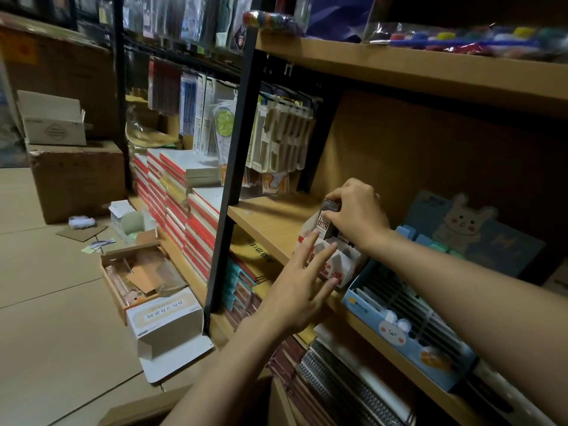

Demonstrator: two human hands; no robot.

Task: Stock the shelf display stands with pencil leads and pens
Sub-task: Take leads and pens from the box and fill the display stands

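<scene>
A small white and red display stand (pixel 333 265) sits on the wooden shelf (pixel 270 219), divided into slots. My right hand (pixel 356 210) grips a bunch of dark pencil lead cases (pixel 328 215) and holds them upright at the stand's back slot. My left hand (pixel 302 282) has its fingers straight and presses against the stand's front and left side. To the right stands a blue rabbit-printed display stand (pixel 396 321) filled with dark pens. Its rabbit backing card (pixel 461 229) rises behind it.
A black upright post (pixel 233 167) marks the shelf's left end, with hanging packets (pixel 282 139) behind it. Stacked red and white notebooks (pixel 181 204) lie to the left. Open cardboard boxes (pixel 144 275) litter the floor. Spiral notebooks (pixel 347 385) fill the shelf below.
</scene>
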